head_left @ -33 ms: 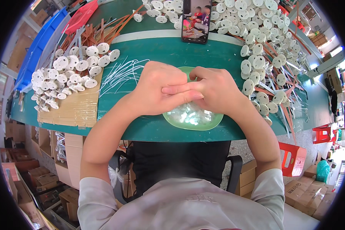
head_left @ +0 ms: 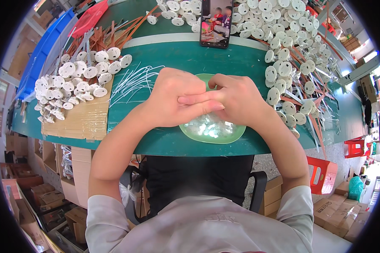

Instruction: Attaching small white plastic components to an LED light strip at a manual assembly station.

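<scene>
My left hand [head_left: 176,99] and my right hand [head_left: 237,99] meet over a light-green bowl [head_left: 237,137] near the table's front edge. Both are closed, with the fingers pressed together and the thumbs and fingertips touching or overlapping. Whatever sits between them is hidden by the fingers. Small clear, shiny pieces [head_left: 211,126] lie in the bowl. To the left of my left hand, thin white wires or strips [head_left: 133,82] are spread loosely on the green table [head_left: 164,141].
White round discs on stems [head_left: 74,76] pile over a cardboard sheet [head_left: 86,122] at left; more discs [head_left: 285,67] heap at right with brown strips. A phone [head_left: 215,25] stands at the far middle. A red basket [head_left: 88,17] and blue tray [head_left: 44,55] are far left.
</scene>
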Available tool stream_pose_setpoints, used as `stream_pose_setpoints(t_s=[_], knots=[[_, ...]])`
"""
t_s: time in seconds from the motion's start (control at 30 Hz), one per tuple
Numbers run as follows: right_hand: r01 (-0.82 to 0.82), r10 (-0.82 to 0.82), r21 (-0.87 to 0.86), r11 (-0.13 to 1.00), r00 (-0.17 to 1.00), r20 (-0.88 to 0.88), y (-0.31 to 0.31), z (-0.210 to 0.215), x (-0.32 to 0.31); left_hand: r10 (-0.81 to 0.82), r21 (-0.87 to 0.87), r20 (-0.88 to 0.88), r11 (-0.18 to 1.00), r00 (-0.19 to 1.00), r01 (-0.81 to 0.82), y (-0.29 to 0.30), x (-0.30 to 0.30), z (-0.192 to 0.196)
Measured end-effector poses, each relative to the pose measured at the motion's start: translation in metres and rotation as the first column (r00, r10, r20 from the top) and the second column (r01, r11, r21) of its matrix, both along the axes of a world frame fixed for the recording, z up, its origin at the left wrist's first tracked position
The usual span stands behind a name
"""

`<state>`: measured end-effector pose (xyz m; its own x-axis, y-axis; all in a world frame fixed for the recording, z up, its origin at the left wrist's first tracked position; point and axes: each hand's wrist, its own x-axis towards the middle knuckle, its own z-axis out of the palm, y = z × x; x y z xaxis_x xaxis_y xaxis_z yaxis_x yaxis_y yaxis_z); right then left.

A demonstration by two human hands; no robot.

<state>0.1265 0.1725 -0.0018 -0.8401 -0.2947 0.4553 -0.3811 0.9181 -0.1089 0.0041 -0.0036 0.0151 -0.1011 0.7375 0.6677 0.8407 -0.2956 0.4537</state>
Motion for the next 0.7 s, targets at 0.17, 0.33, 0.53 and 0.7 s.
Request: stream_pose_setpoints(t_s=[0.17, 0.33, 0.53, 0.7], knots=[[-0.027, 0.028, -0.012, 1.0, 0.998, 0.049, -0.001, 0.0, 0.0, -0.002, 0.043, -0.036, 0.999, 0.999, 0.004, 0.001, 0.001, -0.001], [-0.048, 0.05, -0.039, 0.998, 0.998, 0.039, -0.002, -0.002, 0.0, -0.016, 0.068, -0.088, 0.997, 0.996, 0.022, 0.001, -0.003, -0.005], [-0.095, 0.095, -0.039, 0.995, 0.995, -0.014, -0.002, -0.005, -0.001, 0.007, 0.095, -0.092, 0.995, 0.996, 0.002, 0.001, -0.004, -0.006], [-0.203, 0.204, 0.02, 0.979, 0.979, -0.032, -0.005, 0.005, 0.002, -0.108, 0.022, 0.013, 0.994, 0.994, 0.108, 0.002, -0.001, -0.008]])
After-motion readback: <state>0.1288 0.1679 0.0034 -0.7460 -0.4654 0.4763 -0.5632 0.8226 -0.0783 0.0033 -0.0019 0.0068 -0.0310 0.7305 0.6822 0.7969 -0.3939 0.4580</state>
